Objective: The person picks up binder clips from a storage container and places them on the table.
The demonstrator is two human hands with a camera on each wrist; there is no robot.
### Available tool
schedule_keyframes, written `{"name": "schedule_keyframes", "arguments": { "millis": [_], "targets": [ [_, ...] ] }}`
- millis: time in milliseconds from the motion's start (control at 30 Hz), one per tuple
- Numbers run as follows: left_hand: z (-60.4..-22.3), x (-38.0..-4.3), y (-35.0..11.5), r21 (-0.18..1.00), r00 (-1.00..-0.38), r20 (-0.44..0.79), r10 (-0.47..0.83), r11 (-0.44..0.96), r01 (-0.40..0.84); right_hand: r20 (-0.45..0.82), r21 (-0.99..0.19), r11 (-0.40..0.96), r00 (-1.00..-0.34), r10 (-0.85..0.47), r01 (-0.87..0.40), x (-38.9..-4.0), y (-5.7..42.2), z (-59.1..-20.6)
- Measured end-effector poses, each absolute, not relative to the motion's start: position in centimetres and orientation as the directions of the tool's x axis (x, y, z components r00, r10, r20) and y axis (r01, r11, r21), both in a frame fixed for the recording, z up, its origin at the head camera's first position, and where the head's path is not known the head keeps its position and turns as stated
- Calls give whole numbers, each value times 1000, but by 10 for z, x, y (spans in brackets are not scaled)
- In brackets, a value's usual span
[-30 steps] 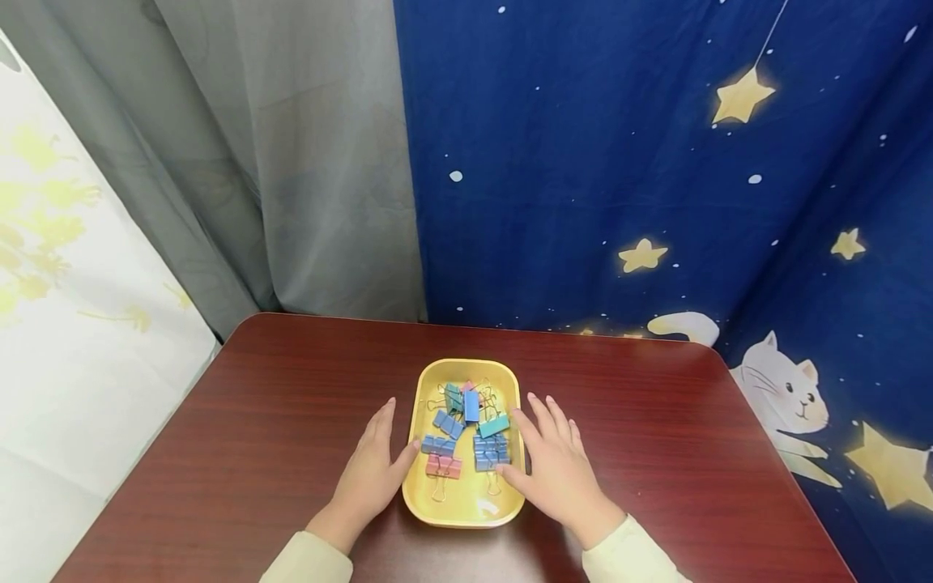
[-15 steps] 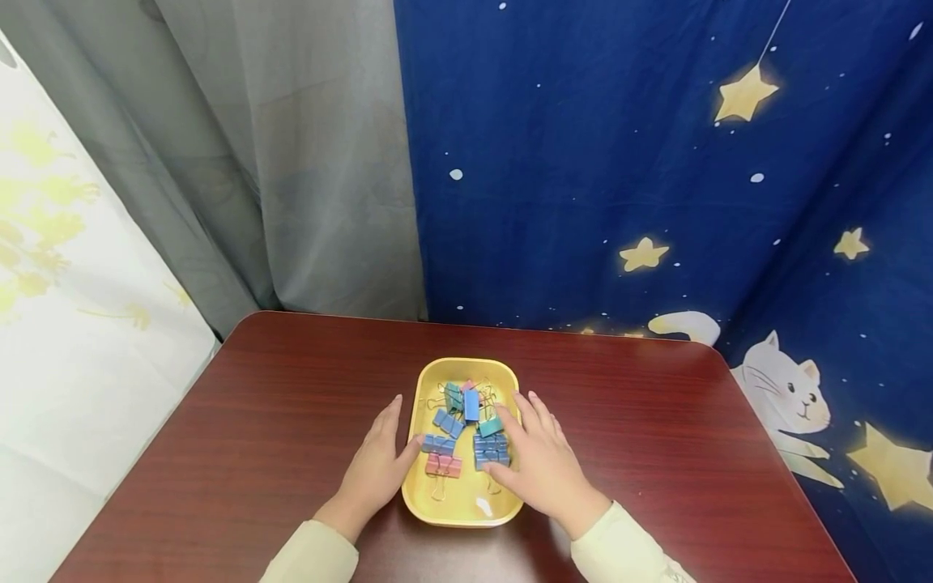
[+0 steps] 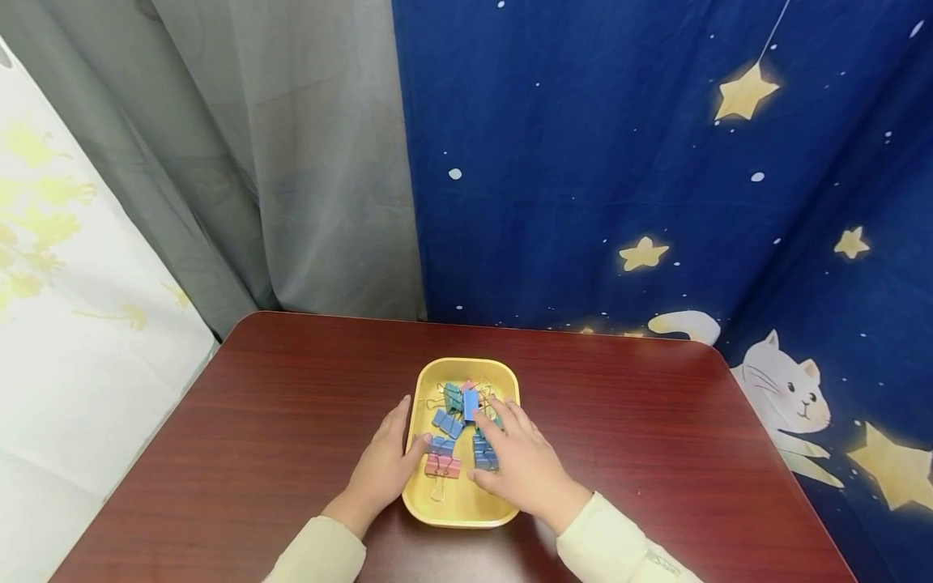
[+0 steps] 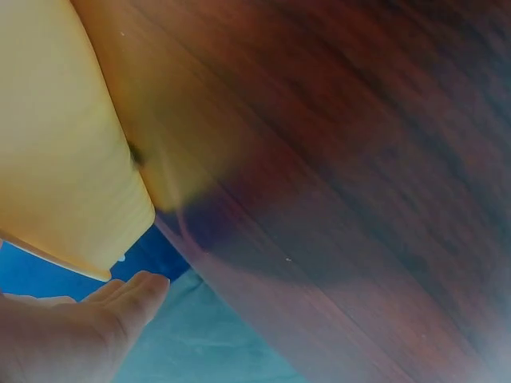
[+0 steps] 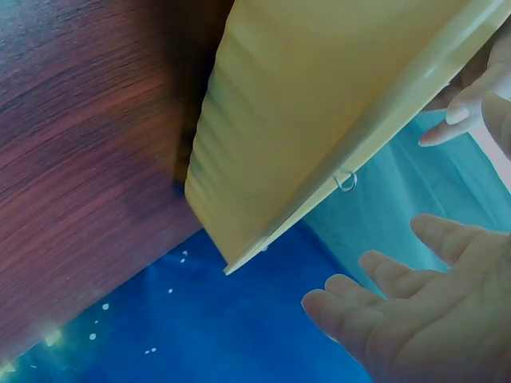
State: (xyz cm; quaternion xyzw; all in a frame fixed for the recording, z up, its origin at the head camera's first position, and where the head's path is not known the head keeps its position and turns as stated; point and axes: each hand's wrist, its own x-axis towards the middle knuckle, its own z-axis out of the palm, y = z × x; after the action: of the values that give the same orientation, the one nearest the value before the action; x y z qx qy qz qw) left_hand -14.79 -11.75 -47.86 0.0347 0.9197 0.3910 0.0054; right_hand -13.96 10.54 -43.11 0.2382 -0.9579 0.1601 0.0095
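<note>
Tray: a yellow tray point(image 3: 466, 508) rests on the dark red-brown tabletop point(image 3: 291, 421), its long sides running away from the person; the binder clips lie inside it.
Left hand: the left hand point(image 3: 379, 470) is at the tray's left side, fingers nearly straight and close together along the outside, thumb spread well away from them and reaching over the left rim, near the left blue clip point(image 3: 441, 445); grips nothing. Contact between thumb and clip: cannot tell.
Right hand: the right hand point(image 3: 526, 463) reaches over the tray's right rim, fingers extended and spread apart above the clips, thumb apart too; grips nothing. Contact with the clips below: cannot tell.
Clips, tray's right half: a stack of blue clips point(image 3: 483, 455) and a green clip point(image 3: 478, 432), both partly covered by the right hand.
Clips, tray's middle: a bright blue clip point(image 3: 470, 405) stands lengthwise; a slanted blue clip point(image 3: 448, 423) lies nearer the person and to its left.
Clips, tray's left half: a front pink clip point(image 3: 442, 465) lies just on the person's side of the left blue clip, wire handle toward the near rim.
Clips, tray's far end: a teal clip point(image 3: 453, 397) at left, a back pink clip point(image 3: 469, 385) partly hidden beside it.
Rim, right wrist view: a wire loop point(image 5: 346, 182) shows above the tray's edge.
Beyond tray: a grey curtain point(image 3: 328, 162) and a star-printed blue curtain point(image 3: 547, 202).
</note>
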Motion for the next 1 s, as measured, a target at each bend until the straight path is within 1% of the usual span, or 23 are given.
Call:
{"name": "schedule_keyframes", "arguments": {
  "millis": [167, 600, 833, 1000],
  "targets": [
    [-480, -150, -116, 732, -997, 21, 80, 678, 70, 105, -280, 824, -869, -484, -493, -142, 99, -431],
    [-485, -152, -112, 736, -997, 25, 72, 673, 67, 62, -203, 795, -818, -572, -571, -145, 75, -430],
    [-488, -152, -112, 725, -997, 36, 70, 685, 75, 19, -197, 796, -814, -580, -572, -145, 66, -434],
    [-489, -152, -112, 720, -997, 39, 68, 690, 75, 9, -168, 797, -809, -588, -581, -144, 63, -435]
  ]
}}
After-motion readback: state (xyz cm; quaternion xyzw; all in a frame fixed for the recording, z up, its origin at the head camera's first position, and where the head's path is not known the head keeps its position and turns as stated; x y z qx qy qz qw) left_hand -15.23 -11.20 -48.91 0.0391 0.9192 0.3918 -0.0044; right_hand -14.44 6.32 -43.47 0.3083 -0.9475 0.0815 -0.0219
